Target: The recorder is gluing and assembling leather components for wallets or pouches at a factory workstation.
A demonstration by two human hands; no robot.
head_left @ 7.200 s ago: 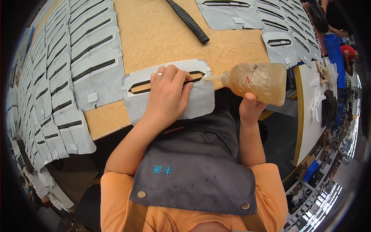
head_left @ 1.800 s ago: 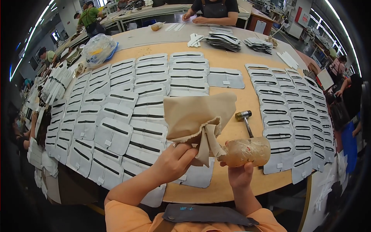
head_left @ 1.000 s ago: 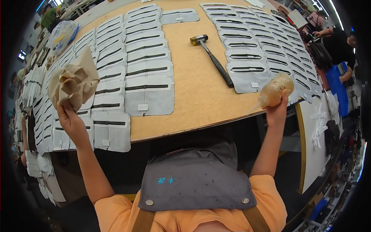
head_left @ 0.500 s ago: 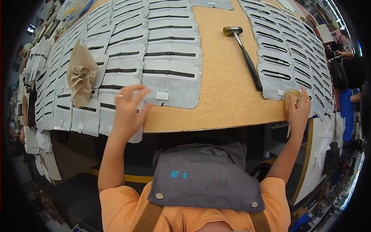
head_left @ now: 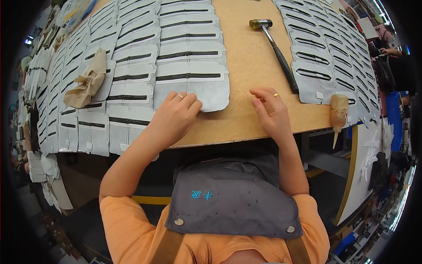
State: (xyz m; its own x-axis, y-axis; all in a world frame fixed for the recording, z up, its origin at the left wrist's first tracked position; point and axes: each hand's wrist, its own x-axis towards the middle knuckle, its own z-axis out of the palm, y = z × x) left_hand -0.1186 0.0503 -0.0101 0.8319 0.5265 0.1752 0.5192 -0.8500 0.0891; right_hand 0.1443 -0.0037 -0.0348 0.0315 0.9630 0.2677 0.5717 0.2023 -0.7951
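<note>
My left hand (head_left: 178, 112) rests over the near end of a grey leather panel (head_left: 215, 96) with a black zipper slot. Its fingers are curled and pressed together, and their tips are hidden, so what they pinch does not show. Over the tabletop (head_left: 246, 123), just right of that panel, my right hand (head_left: 273, 113) holds nothing, thumb apart from the bent fingers. A squeeze bottle (head_left: 339, 110) with amber residue lies at the table's right front edge, its pale nozzle pointing toward me. Farther back lies a hammer (head_left: 281, 61) with a black grip and a yellowish head end.
Overlapping rows of similar grey panels (head_left: 132, 77) cover the left of the table. More panels with slots (head_left: 314, 74) lie in rows on the right. Crumpled brown paper (head_left: 85, 88) sits on the left rows. A white board (head_left: 360, 171) stands beyond the right edge.
My right hand has let go of the squeeze bottle and moved left toward the middle. My left hand has moved right onto the panel, its fingers closing. The brown paper has shifted and tilted.
</note>
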